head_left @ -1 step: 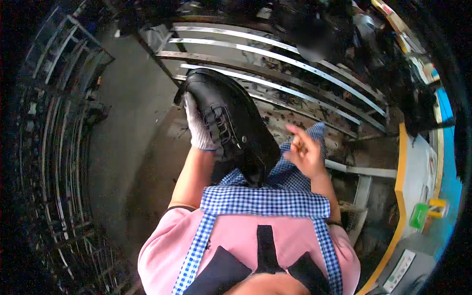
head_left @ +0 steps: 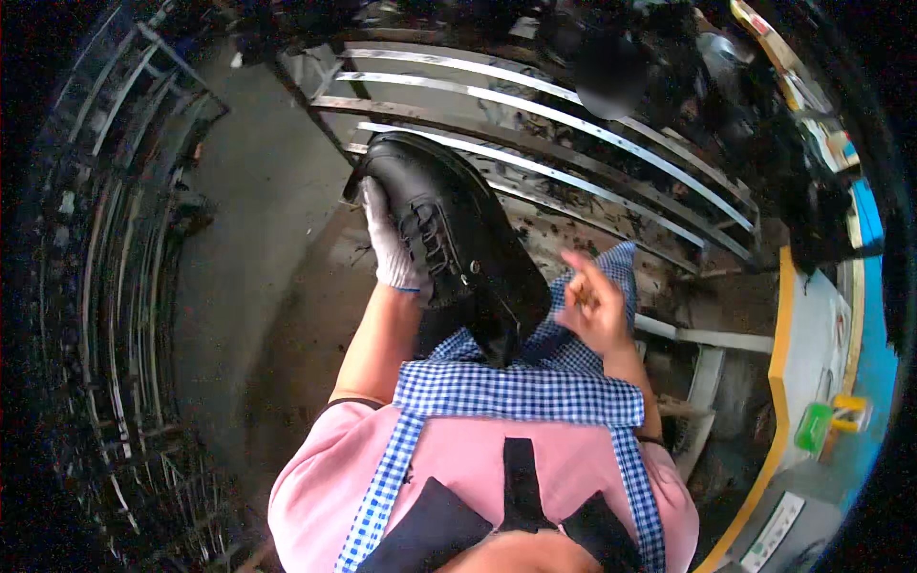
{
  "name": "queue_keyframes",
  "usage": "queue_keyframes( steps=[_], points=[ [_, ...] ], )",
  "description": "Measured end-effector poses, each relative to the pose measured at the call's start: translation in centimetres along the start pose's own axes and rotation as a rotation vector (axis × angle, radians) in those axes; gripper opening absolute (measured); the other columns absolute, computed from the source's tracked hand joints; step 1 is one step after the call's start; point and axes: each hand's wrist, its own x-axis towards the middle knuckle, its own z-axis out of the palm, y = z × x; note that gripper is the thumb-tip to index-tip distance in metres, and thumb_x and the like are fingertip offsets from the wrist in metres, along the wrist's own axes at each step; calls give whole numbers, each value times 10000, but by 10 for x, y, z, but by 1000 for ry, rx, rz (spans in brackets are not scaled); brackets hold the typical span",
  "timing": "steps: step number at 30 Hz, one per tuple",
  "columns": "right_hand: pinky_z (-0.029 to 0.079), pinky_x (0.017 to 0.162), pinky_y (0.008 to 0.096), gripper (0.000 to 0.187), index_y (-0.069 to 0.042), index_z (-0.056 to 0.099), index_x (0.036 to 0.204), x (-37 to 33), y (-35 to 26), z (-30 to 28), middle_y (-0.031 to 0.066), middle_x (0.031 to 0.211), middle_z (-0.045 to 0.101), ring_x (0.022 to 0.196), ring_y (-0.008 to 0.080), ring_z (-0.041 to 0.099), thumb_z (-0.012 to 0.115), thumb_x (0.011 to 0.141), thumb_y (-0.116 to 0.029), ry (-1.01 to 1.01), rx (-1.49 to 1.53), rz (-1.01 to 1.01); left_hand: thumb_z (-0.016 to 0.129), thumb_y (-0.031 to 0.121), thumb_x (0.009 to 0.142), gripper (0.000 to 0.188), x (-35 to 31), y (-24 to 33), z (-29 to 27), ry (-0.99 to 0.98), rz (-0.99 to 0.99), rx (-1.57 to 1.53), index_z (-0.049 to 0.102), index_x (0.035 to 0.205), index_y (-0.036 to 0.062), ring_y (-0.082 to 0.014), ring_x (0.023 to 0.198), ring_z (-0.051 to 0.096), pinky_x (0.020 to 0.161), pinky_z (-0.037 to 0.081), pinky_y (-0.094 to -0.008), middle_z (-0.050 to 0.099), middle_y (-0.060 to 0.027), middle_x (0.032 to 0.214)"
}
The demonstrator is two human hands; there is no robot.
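Observation:
A black lace-up boot [head_left: 468,224] is held up in front of my apron, its toe pointing away and slightly left. Gripping its left side near the toe and laces is my left hand [head_left: 384,234], in a white knit glove; the fingers beneath the boot are hidden. My bare right hand [head_left: 597,301] hovers to the right of the boot, apart from it. Its index finger stretches out and the other fingers are partly curled, slightly blurred, with nothing clear in them. The blue-and-white checked apron [head_left: 516,392] lies behind the boot's shaft.
A slatted metal rack [head_left: 535,143] stands just beyond the boot. Dark metal racks [head_left: 115,315] line the left side, past the grey floor [head_left: 253,191]. To the right is a yellow-edged workbench [head_left: 807,325] with a green item [head_left: 813,427] and a yellow one [head_left: 850,413].
Hardly anything differs. The boot and both hands have shifted very slightly to the right; my left hand keeps its grip on the boot.

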Motion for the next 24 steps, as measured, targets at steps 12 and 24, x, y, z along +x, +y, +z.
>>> queue_keyframes(
  steps=[12, 24],
  points=[
    [432, 930, 391, 988, 22, 203, 1374, -31, 19, 21, 233, 1204, 511, 1082, 334, 548, 788, 667, -342, 5, -460, -294, 474, 564, 842, 600, 14, -15, -16, -89, -199, -95, 505, 1204, 86, -280, 1022, 568, 877, 476, -446, 577, -113, 1153],
    [453, 877, 320, 828, -51, 394, 1275, 32, -42, -8, 115, 1116, 546, 1019, 207, 557, 828, 572, -105, 223, -18, 32, 456, 82, 910, 469, 4, -48, -48, -181, 233, 1043, 326, 1360, 100, -213, 1235, 398, 998, 369, -367, 408, -127, 1343]
  ],
)
